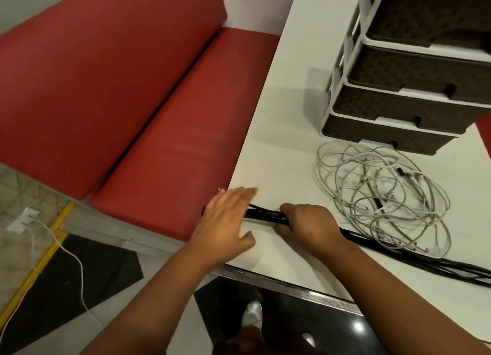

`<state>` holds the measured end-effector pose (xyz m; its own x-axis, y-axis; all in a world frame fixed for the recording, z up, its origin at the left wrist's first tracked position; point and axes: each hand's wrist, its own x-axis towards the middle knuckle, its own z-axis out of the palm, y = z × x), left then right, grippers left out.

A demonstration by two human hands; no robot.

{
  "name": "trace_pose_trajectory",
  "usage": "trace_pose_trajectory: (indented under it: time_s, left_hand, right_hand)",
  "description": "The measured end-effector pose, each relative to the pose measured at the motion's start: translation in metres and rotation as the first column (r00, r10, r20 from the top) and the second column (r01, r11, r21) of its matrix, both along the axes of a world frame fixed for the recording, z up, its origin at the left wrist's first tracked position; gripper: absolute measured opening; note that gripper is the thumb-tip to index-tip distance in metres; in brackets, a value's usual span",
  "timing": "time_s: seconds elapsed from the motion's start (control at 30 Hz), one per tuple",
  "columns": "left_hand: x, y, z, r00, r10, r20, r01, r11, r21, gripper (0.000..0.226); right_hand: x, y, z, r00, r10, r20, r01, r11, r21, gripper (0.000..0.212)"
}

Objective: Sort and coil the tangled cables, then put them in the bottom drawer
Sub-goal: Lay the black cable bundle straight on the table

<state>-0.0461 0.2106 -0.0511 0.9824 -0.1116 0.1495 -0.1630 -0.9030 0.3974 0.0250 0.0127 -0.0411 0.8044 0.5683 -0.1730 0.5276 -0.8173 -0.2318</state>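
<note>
- The black cable bundle (265,216) lies at the near edge of the white worktop (281,147), several strands side by side, running from the worktop's left corner toward 4 o'clock and out of view at the right edge.
- The right hand (308,225) grips the bundle near its left end, fingers curled around the strands.
- The left hand (225,219) sits at 9 o'clock from the right hand, over the end of the bundle; its fingers are extended and motion-blurred, and contact with the cable cannot be confirmed.
- The tangled pale cables (382,198) lie in loose overlapping loops on the worktop at 2 o'clock from the right hand; their lower loops overlap the black bundle.
- The drawer unit (403,94), white frame with dark woven-pattern drawers, stands at 12 o'clock from the tangle.
- The bottom drawer (382,135) is closed, just beside the upper loops of the tangle.
- A red bench (138,89) runs along the worktop's left side.
- A thin white cord (74,261) trails across the floor at 8 o'clock.
</note>
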Motion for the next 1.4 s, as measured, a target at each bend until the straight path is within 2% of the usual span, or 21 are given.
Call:
trace_pose_trajectory:
  time_s: [0.07, 0.1, 0.13, 0.2, 0.27, 0.43, 0.57, 0.67, 0.8, 0.87, 0.97, 1.03, 1.17, 1.3, 1.4]
  left_hand:
    - [0.015, -0.025, -0.006, 0.996, -0.09, 0.009, 0.088, 0.987, 0.138, 0.049]
    - [0.023, -0.032, -0.007, 0.998, -0.069, -0.006, 0.069, 0.984, 0.166, 0.027]
    - [0.029, -0.035, -0.007, 0.999, -0.04, 0.006, 0.038, 0.981, 0.193, 0.015]
    - [0.036, -0.037, -0.016, 0.998, -0.042, 0.045, 0.028, 0.959, 0.282, 0.033]
    - [0.036, -0.036, -0.021, 0.994, -0.02, 0.107, -0.016, 0.945, 0.327, 0.04]
    - [0.035, -0.033, -0.024, 0.99, -0.007, 0.138, -0.037, 0.949, 0.313, 0.025]
    - [0.036, -0.032, -0.029, 0.984, -0.034, 0.175, -0.017, 0.96, 0.279, 0.043]
    - [0.035, -0.026, -0.029, 0.981, -0.104, 0.166, 0.056, 0.962, 0.269, 0.042]
    - [0.039, -0.018, -0.027, 0.984, -0.16, 0.071, 0.143, 0.969, 0.203, 0.028]
    - [0.037, -0.014, -0.026, 0.982, -0.185, 0.034, 0.175, 0.966, 0.191, 0.044]
    - [0.03, -0.016, -0.017, 0.981, -0.19, -0.024, 0.187, 0.924, 0.333, 0.09]
    - [0.028, -0.043, -0.005, 0.981, -0.193, 0.013, 0.176, 0.919, 0.353, 0.1]
    - [0.03, -0.151, 0.0, 0.909, -0.397, 0.126, 0.348, 0.89, 0.295, 0.055]
    - [0.037, -0.218, -0.016, 0.934, -0.353, 0.057, 0.322, 0.9, 0.294, 0.018]
    - [0.038, -0.223, -0.023, 0.948, -0.315, 0.043, 0.296, 0.924, 0.241, 0.015]
  right_hand:
    - [0.0, -0.001, 0.004, 0.999, 0.023, 0.032, -0.022, 1.0, -0.004, 0.026]
    - [-0.001, -0.003, 0.005, 0.998, 0.033, 0.049, -0.033, 0.999, -0.008, 0.026]
    - [-0.002, -0.004, 0.006, 0.998, 0.047, 0.053, -0.046, 0.999, -0.009, 0.026]
    - [-0.005, -0.011, 0.006, 0.998, 0.058, 0.017, -0.058, 0.998, -0.003, 0.025]
    - [-0.007, -0.026, 0.005, 0.999, 0.012, -0.036, -0.012, 1.0, -0.004, 0.026]
    - [-0.012, -0.119, 0.005, 0.981, -0.193, 0.005, 0.192, 0.977, -0.096, 0.029]
    - [-0.023, -0.194, 0.006, 0.949, -0.295, 0.109, 0.309, 0.939, -0.15, 0.025]
    - [-0.023, -0.201, -0.003, 0.94, -0.298, 0.168, 0.321, 0.938, -0.13, 0.025]
    - [-0.024, -0.2, -0.011, 0.921, -0.327, 0.213, 0.35, 0.933, -0.082, 0.025]
    - [-0.025, -0.201, -0.013, 0.921, -0.317, 0.227, 0.338, 0.939, -0.058, 0.025]
    - [-0.025, -0.202, -0.015, 0.925, -0.291, 0.245, 0.307, 0.951, -0.031, 0.025]
    - [-0.024, -0.206, -0.018, 0.927, -0.281, 0.249, 0.294, 0.956, -0.015, 0.026]
    - [-0.021, -0.21, -0.023, 0.939, -0.25, 0.237, 0.255, 0.967, 0.011, 0.028]
    - [-0.019, -0.217, -0.019, 0.953, -0.175, 0.246, 0.168, 0.985, 0.048, 0.028]
    - [-0.017, -0.234, -0.013, 0.952, -0.058, 0.301, 0.047, 0.998, 0.042, 0.029]
